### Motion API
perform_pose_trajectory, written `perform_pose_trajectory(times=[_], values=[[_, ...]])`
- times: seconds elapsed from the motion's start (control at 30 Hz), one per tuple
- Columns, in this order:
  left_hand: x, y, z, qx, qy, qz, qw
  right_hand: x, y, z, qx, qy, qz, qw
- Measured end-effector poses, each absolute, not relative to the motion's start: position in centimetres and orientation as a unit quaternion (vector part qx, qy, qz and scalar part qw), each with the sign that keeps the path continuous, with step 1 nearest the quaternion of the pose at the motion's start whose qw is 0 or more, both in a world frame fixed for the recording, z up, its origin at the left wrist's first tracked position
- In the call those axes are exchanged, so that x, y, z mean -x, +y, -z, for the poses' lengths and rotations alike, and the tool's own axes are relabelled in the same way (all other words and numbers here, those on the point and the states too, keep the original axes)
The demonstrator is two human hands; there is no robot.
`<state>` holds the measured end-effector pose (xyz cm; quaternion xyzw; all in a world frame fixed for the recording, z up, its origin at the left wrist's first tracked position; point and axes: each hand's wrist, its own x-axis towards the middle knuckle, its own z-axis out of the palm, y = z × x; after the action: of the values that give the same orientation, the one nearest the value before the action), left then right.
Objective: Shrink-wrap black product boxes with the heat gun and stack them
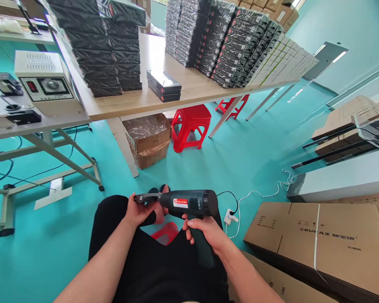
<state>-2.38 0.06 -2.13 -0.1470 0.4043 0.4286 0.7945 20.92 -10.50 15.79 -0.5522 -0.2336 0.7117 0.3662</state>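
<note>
My right hand [206, 230] is wrapped round the handle of a black heat gun [194, 203] with a red and white label. Its nozzle points left, at a small black box [142, 198] that my left hand [136, 211] grips by its near end. The nozzle tip is right at the box; whether they touch I cannot tell. The box looks flat and dark, with a small pale label on its end, and the gun's nozzle overlaps part of it. Both hands are above my lap.
Wrapped black boxes stand in tall stacks [104, 54] on the wooden table [135, 99], with a short stack [164, 86] near its edge. Below are an open carton [153, 145] and a red stool [192, 126]. Big cartons [328, 240] sit right, beside a power strip [230, 216].
</note>
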Motion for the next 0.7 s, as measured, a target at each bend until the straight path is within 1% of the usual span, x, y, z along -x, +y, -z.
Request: perform_pose_trajectory(times=[0.1,0.2,0.27,0.37,0.47,0.53,0.6,0.7], values=[[2.4,0.4,2.3,0.142,0.388,-0.444,0.795,-21.7,-11.0,-15.9,0.517,-0.221,-0.728,0.392],[2.2,0.6,2.4,0.127,0.383,-0.460,0.791,-23.1,-11.2,-15.5,0.518,-0.168,-0.713,0.443],[2.2,0.6,2.4,0.118,0.393,-0.475,0.778,-24.4,-11.6,-15.2,0.520,-0.139,-0.711,0.452],[2.4,0.5,1.9,0.119,0.388,-0.468,0.785,-26.4,-13.0,-15.2,0.494,-0.160,-0.748,0.412],[2.5,0.6,0.8,0.104,0.317,-0.423,0.843,-27.7,-14.7,-15.6,0.457,-0.200,-0.804,0.324],[2.4,0.6,-0.1,0.072,0.268,-0.364,0.889,-28.4,-15.2,-15.6,0.451,-0.211,-0.821,0.279],[2.1,0.4,-0.9,0.048,0.256,-0.304,0.916,-28.8,-14.6,-15.3,0.468,-0.217,-0.812,0.274],[1.7,0.0,-1.4,0.041,0.275,-0.293,0.915,-28.7,-12.1,-14.5,0.519,-0.220,-0.760,0.324]])
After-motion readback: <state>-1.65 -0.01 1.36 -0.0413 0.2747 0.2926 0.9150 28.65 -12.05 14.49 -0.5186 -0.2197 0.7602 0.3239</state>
